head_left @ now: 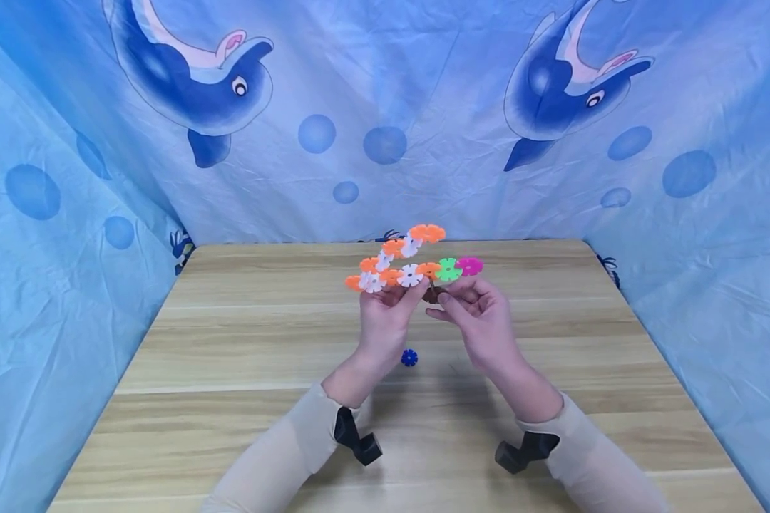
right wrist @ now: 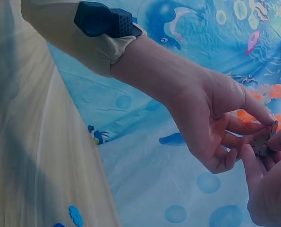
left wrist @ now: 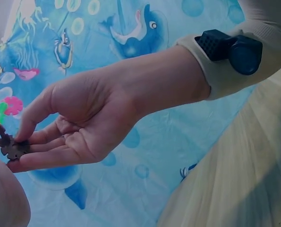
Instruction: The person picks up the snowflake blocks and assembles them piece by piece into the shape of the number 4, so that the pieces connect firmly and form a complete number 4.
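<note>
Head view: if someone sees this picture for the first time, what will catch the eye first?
First, the colourful snowflake-piece chain, orange, white, green and pink, held up over the wooden table by both hands. The left hand grips it from below, while the right hand pinches a brown piece under it. Behind, big blue dolphins fill the cloth backdrop, and one blue piece lies on the table.
</note>
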`<action>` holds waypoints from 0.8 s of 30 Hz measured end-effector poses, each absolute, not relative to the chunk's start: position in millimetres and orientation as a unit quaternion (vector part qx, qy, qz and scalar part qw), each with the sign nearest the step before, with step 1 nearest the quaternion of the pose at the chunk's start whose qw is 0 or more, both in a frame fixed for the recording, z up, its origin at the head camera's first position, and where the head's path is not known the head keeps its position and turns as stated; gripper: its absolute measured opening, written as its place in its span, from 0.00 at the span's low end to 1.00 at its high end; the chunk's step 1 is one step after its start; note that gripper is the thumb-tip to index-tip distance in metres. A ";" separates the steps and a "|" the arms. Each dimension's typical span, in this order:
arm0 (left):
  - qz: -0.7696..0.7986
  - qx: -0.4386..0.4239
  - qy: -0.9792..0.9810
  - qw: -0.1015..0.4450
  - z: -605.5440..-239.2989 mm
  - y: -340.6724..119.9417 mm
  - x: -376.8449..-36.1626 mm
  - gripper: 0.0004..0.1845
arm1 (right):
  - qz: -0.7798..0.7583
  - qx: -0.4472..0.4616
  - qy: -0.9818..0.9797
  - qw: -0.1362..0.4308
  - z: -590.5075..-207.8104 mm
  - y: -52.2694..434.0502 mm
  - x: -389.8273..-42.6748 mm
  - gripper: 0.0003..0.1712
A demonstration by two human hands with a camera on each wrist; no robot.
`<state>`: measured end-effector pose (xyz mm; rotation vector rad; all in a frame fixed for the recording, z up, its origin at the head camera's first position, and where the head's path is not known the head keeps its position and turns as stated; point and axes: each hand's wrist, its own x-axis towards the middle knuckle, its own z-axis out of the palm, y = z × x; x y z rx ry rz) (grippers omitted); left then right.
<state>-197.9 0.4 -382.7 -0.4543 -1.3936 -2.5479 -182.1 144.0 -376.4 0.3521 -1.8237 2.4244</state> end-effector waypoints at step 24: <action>-0.811 -0.159 -0.559 0.066 -372.4 -40.2 -197.0 0.27 | 0.200 0.337 -0.920 -0.020 -472.9 127.1 -193.3 0.19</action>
